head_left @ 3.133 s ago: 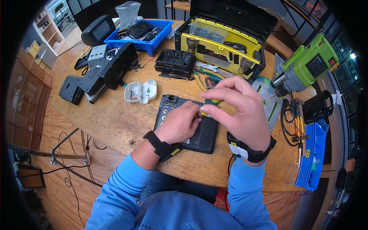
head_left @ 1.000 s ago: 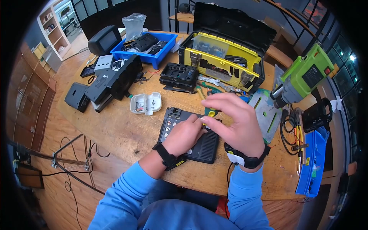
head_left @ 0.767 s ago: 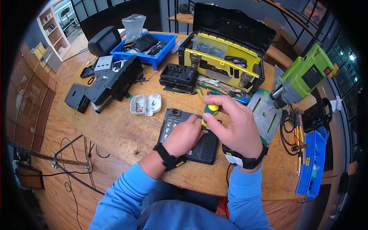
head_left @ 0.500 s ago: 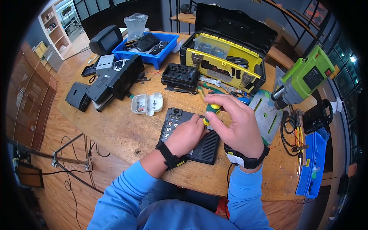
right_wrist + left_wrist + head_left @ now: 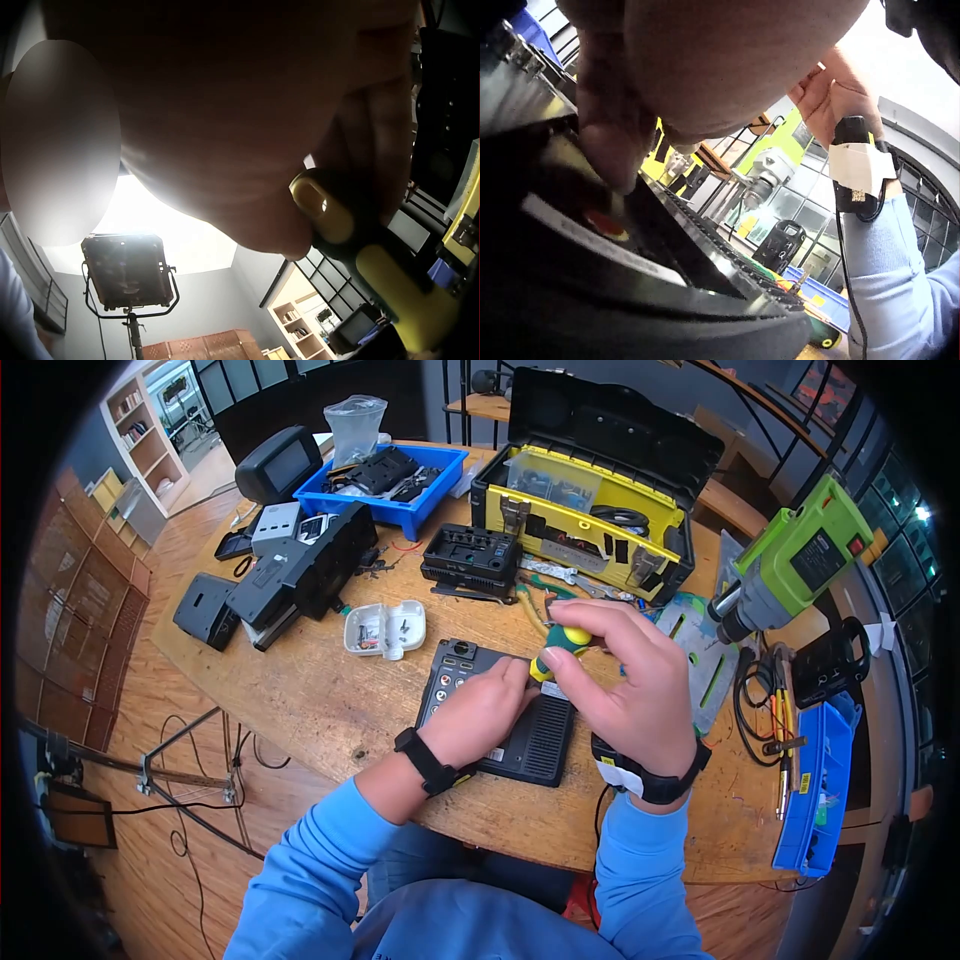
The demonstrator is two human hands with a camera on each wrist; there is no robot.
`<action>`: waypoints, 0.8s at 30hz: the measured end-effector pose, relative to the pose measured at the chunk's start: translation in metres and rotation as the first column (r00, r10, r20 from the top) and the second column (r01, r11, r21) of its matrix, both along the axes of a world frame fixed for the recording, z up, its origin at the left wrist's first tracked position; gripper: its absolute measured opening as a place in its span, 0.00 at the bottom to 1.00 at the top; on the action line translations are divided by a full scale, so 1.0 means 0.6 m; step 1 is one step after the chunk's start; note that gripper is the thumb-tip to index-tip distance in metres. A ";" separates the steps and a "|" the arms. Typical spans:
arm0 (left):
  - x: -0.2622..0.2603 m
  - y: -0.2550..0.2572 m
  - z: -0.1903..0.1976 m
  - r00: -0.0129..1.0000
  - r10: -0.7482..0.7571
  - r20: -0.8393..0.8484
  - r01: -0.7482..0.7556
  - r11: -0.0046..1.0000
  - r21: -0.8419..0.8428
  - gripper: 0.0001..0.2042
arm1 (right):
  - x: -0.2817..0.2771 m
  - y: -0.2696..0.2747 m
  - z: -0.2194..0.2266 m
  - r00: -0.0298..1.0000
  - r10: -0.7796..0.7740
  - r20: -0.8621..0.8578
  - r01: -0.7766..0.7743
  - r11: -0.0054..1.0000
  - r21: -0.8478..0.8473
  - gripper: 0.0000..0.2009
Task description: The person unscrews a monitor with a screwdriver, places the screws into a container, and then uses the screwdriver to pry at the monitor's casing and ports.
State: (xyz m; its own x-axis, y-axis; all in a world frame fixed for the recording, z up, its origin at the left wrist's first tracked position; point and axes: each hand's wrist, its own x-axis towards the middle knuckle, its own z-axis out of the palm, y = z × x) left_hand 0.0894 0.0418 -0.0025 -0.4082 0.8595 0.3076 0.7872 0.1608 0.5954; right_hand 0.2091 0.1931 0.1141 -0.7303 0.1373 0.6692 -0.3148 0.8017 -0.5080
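screwdriver (image 5: 565, 641) with a yellow-capped, dark green and yellow handle slants over a flat black device (image 5: 545, 738) on a worn wooden table (image 5: 300, 705), its lower end hidden behind fingers. the device lies directly before the seated person, round sockets (image 5: 438, 697) lined along its left side and a ribbed vent panel on its right. on the table beyond, an open white case (image 5: 385, 630) shows small parts inside.

compared with half a second ago, the handle tips further toward the right, and the right hand (image 5: 632, 675) sits slightly further right with it; the left hand (image 5: 472, 712) keeps nearly the same spot over the device.

the right thumb and forefinger pinch the screwdriver by its handle, closed firmly enough to leave little of it in sight. the left hand rests on the device, fingers bent beside the handle's lower end; whether they grasp anything, i cannot tell.
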 end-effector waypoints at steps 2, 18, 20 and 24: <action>-0.002 -0.008 0.006 1.000 -0.007 -0.008 0.007 0.999 0.043 0.13 | 0.001 -0.003 0.002 1.000 -0.007 -0.015 0.007 1.000 -0.003 0.15; -0.139 -0.093 0.051 0.971 0.225 -0.079 -0.208 0.962 0.175 0.07 | 0.000 0.004 -0.004 0.942 -0.134 -0.306 0.123 0.991 -0.056 0.18; -0.176 -0.106 0.059 0.959 0.264 -0.103 -0.254 0.962 0.100 0.07 | 0.000 0.008 -0.005 0.936 -0.143 -0.322 0.116 0.988 -0.100 0.18; -0.231 -0.114 0.055 0.946 0.231 -0.229 -0.257 0.962 -0.094 0.06 | -0.001 0.010 -0.003 0.936 -0.135 -0.325 0.123 0.991 -0.059 0.18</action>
